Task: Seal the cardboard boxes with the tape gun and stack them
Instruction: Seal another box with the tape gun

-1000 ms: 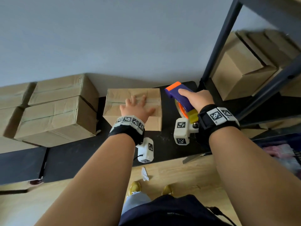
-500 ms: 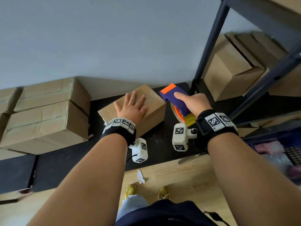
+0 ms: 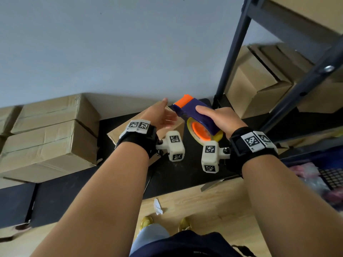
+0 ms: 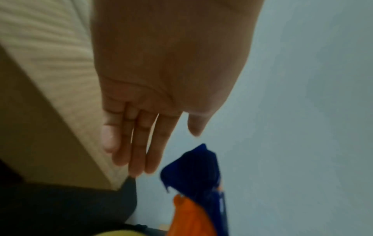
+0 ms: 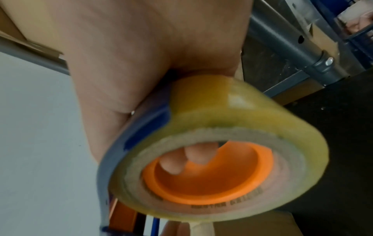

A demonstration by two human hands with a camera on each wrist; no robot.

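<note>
1. On the black counter (image 3: 185, 175), near the wall, a small cardboard box (image 3: 120, 131) sits skewed, one corner toward the person.
2. Left hand (image 3: 159, 117) over the box, fingers straight and together, palm turned toward the tape gun; holds nothing. Whether it touches the box: cannot tell.
3. Right hand (image 3: 220, 119) grips the blue-and-orange tape gun (image 3: 193, 112) just right of the box, fingers curled through the orange hub; yellowish tape roll (image 5: 232, 127) hangs below.
4. Stacked cardboard boxes (image 3: 46, 138) stand left on the counter.
5. Metal shelving (image 3: 232, 52) at right holds more boxes (image 3: 254, 86).
</note>
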